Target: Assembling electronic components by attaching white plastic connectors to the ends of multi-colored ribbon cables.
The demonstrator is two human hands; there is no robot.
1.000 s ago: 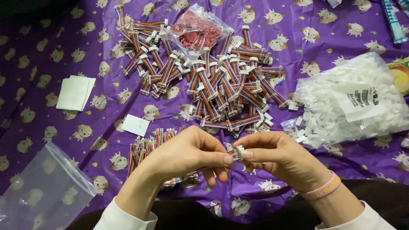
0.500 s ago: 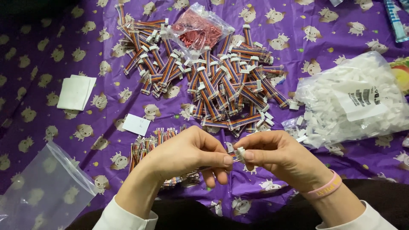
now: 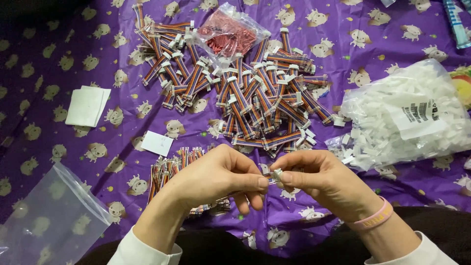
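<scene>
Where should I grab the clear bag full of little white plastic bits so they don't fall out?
Take the clear bag of white connectors from its far right side, probably with both hands under its bulging middle. Its left end near the rainbow cable pile seems open: loose white pieces lie spilled there on the purple cloth. Lifting from the right likely tips more out, so pinch that left end shut first.

A purple cloth (image 3: 392, 39) printed with small pale cartoon figures and yellow dots covers the whole surface, evenly lit but darker toward the upper-left corner.
</scene>
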